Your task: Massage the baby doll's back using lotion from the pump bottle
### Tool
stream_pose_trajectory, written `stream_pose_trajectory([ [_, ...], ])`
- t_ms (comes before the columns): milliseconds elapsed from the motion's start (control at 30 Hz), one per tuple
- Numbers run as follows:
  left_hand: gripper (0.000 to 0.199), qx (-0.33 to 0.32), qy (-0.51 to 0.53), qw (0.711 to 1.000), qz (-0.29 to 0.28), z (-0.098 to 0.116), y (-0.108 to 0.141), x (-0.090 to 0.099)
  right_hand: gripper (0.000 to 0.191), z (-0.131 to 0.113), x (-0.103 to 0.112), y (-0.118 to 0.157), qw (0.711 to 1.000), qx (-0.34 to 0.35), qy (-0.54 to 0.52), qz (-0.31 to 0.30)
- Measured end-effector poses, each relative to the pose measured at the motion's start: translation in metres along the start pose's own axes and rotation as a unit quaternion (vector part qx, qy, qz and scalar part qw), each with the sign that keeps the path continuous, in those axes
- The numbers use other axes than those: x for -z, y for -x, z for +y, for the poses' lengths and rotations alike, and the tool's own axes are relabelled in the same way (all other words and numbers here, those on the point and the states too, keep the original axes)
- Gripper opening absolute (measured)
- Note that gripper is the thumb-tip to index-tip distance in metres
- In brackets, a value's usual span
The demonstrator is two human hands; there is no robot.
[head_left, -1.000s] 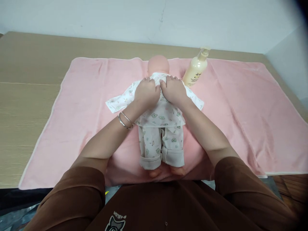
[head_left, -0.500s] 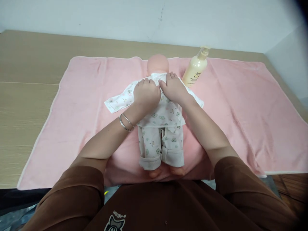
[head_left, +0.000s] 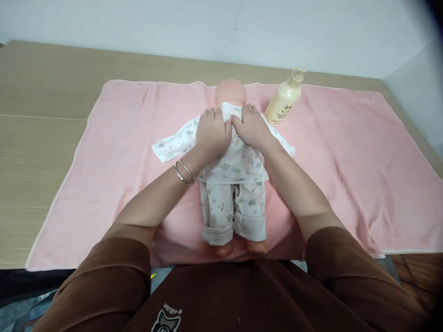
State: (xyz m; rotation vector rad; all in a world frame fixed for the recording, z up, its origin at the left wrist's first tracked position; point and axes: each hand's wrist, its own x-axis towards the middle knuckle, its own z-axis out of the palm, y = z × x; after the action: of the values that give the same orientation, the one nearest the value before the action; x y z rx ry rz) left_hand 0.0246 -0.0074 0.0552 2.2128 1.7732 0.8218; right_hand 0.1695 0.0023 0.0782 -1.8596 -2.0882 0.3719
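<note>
1. Baby doll (head_left: 232,166) lies face down on the pink towel (head_left: 346,152).
2. Left hand (head_left: 212,133) and right hand (head_left: 252,129) rest flat, unclenched, on its upper back.
3. Lotion bottle (head_left: 284,99) stands just beside the doll.

My hands (head_left: 231,131) cover doll's (head_left: 233,170) upper back; doll's face hidden, facing down; bottle (head_left: 284,100) label too small; upper right frame corner dark.
</note>
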Motion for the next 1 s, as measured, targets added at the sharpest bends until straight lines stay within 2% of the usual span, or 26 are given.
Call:
stream_pose_trajectory([
  [133,0.038,0.031,0.002,0.999,-0.045,-0.006,-0.011,0.01,0.063,-0.012,0.01,0.019,0.998,0.018,0.051,-0.011],
  [233,0.038,0.043,0.009,0.998,-0.049,-0.011,-0.016,0.011,0.06,-0.02,0.015,0.03,0.995,0.037,0.088,-0.001],
  [333,0.042,0.025,0.002,0.999,-0.029,-0.006,-0.009,0.005,0.061,-0.01,0.016,0.021,0.998,0.024,0.051,-0.003],
  [500,0.049,-0.044,-0.002,0.999,-0.001,0.005,0.006,-0.003,0.068,0.01,0.014,0.0,0.999,-0.004,-0.023,-0.03],
  [567,0.048,-0.043,0.0,0.999,-0.018,0.002,0.002,-0.001,0.067,0.004,0.015,0.007,1.0,0.002,0.005,-0.022],
  [667,0.047,-0.006,0.011,0.999,-0.052,-0.008,-0.011,0.004,0.058,-0.017,0.017,0.028,0.997,0.027,0.074,-0.003],
  [767,0.046,0.019,0.04,0.998,-0.054,-0.016,-0.019,0.006,0.055,-0.027,0.019,0.038,0.995,0.048,0.087,-0.019],
  [867,0.044,0.021,0.059,0.998,-0.028,-0.016,-0.018,0.002,0.058,-0.017,0.016,0.026,0.997,0.05,0.052,-0.026],
  [1000,0.042,0.028,0.078,0.997,0.006,-0.012,-0.011,-0.002,0.061,0.002,0.003,0.004,1.0,0.011,0.012,0.021],
])
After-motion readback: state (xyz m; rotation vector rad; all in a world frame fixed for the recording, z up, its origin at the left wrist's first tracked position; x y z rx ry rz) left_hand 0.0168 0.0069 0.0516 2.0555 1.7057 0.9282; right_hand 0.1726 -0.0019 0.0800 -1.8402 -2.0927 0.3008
